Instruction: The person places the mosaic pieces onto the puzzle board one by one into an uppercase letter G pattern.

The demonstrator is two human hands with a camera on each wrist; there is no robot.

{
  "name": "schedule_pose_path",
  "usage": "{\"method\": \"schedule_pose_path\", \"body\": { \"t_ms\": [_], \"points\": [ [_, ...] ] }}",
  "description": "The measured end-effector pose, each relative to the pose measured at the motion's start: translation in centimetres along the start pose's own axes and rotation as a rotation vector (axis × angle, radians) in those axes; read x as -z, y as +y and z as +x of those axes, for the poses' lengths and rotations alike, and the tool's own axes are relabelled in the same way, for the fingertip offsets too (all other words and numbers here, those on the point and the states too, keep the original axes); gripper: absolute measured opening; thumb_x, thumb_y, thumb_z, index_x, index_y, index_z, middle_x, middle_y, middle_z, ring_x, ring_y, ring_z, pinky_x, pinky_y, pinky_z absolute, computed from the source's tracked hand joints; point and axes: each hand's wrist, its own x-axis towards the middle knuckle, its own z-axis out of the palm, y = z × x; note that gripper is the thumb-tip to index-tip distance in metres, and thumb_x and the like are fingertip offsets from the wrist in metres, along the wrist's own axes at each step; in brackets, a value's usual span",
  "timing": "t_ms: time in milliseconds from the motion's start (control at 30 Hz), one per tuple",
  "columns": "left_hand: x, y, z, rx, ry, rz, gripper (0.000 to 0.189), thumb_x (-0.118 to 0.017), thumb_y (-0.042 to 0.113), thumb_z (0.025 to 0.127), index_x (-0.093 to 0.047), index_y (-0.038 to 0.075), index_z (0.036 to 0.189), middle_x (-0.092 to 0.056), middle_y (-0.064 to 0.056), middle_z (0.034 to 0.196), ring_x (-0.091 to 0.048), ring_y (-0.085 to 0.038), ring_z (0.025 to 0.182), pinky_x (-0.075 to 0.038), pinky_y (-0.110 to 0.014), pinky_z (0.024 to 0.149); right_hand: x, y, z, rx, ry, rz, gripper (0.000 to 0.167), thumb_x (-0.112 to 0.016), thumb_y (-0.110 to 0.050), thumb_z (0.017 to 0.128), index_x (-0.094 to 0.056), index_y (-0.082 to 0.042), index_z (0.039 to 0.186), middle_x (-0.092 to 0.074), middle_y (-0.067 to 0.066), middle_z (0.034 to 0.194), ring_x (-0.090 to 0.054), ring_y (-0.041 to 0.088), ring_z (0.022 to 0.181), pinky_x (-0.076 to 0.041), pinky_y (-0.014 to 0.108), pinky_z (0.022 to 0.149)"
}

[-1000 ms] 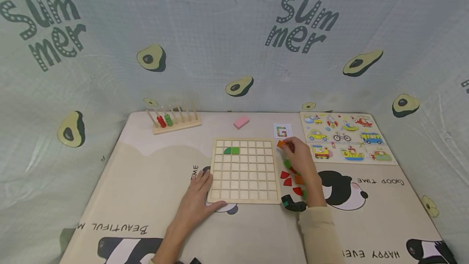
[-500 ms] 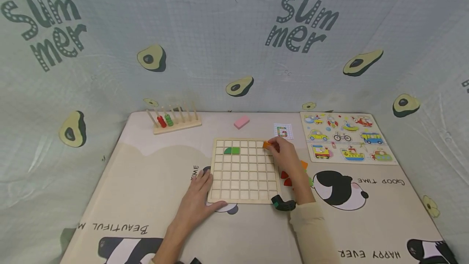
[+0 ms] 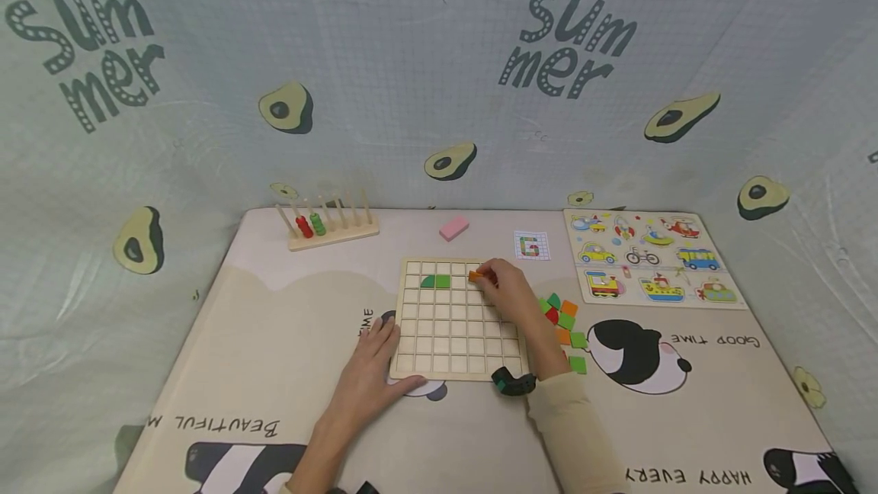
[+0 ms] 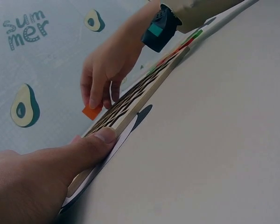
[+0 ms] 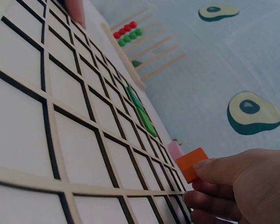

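Observation:
My right hand point(image 3: 509, 290) pinches an orange square tile point(image 5: 187, 167) between thumb and fingers, over the upper right part of the wooden grid board point(image 3: 458, 328). In the left wrist view the orange tile point(image 4: 89, 113) overlaps the board's far side. Two green tiles lie side by side in the second row: a quarter-circle tile point(image 3: 428, 282) and a square tile point(image 3: 443, 281). My left hand point(image 3: 370, 363) rests at the board's lower left corner with fingers extended; its thumb point(image 4: 105, 135) touches the front edge.
Loose green, red and orange tiles point(image 3: 566, 321) lie right of the board, partly behind my right forearm. Behind stand a pattern card point(image 3: 531, 245), a pink block point(image 3: 453, 229) and a peg rack point(image 3: 336, 235) with red and green beads. A vehicle puzzle point(image 3: 652, 265) lies back right.
My right hand has carried the orange tile leftward from beside the board to above its upper right cells. The loose tiles have come more into view. My left hand has stayed put.

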Motion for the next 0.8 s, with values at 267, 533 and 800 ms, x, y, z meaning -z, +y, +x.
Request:
{"method": "schedule_pose_path", "body": {
  "t_ms": [267, 533, 800],
  "points": [
    [0.1, 0.0, 0.1, 0.01, -0.012, -0.004, 0.097, -0.078, 0.059, 0.077, -0.049, -0.002, 0.146, -0.044, -0.017, 0.157, -0.034, -0.038, 0.149, -0.031, -0.05, 0.125, -1.2, -0.4, 0.3, 0.033, -0.02, -0.014, 0.019, -0.061, -0.017, 0.1, -0.066, -0.005, 0.114, -0.069, 0.008, 0.103, -0.06, 0.019, 0.087, -0.056, 0.034, 0.078],
    [0.0, 0.0, 0.1, 0.02, -0.022, -0.011, 0.097, -0.077, 0.06, 0.077, -0.048, -0.001, 0.146, -0.043, -0.016, 0.157, -0.033, -0.037, 0.15, -0.03, -0.05, 0.125, -2.0, -0.5, 0.8, 0.05, -0.009, -0.055, 0.014, -0.065, -0.015, 0.098, -0.069, -0.009, 0.11, -0.07, 0.005, 0.097, -0.059, 0.017, 0.082, -0.054, 0.032, 0.076],
    [0.1, 0.0, 0.0, 0.018, -0.018, -0.01, 0.096, -0.078, 0.059, 0.076, -0.049, -0.002, 0.145, -0.044, -0.017, 0.157, -0.034, -0.037, 0.15, -0.03, -0.049, 0.125, -2.3, -0.8, 1.0, 0.052, -0.017, -0.082, 0.016, -0.065, -0.016, 0.097, -0.072, -0.009, 0.111, -0.069, 0.006, 0.099, -0.057, 0.017, 0.082, -0.053, 0.032, 0.075]
  ]
}}
